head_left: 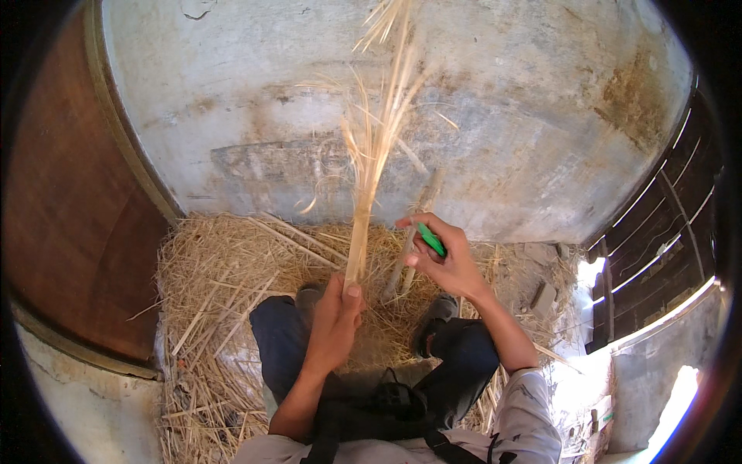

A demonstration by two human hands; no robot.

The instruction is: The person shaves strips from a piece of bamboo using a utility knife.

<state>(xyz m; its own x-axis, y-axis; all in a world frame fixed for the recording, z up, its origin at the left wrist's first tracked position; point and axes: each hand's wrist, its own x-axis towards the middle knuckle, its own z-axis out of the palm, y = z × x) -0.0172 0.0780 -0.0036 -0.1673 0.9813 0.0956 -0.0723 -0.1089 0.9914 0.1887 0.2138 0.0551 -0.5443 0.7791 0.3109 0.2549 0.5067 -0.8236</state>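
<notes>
The largest thing is the wall (502, 100) in front of the person, whitish-grey with brown stains. Below it, the floor is covered by a thick layer of straw-coloured shavings (209, 255), with longer thin sticks lying among them. At the left stands a brown panel (85, 201) with a wooden frame, and at the right there are dark slats (657, 224) with light coming between them. The person's legs, in dark trousers (282, 336), are spread apart over the shavings.

Between the legs and the wall is a long pale strip (359, 243). Its lower end is inside the left hand (338, 321), which is clamped on it, with the thumb lying along the strip. From this hand it rises almost upright, leaning slightly to the right, and its upper part is split into many loose fibres, somewhat blurred.

The right hand (448, 259) is to the right of the strip and higher than the left hand, near the strip but seemingly not touching it. Its fingers are closed around a green handle (430, 240); I cannot tell if it has a blade. Behind this hand, a stick (397, 271) stands tilted.
</notes>
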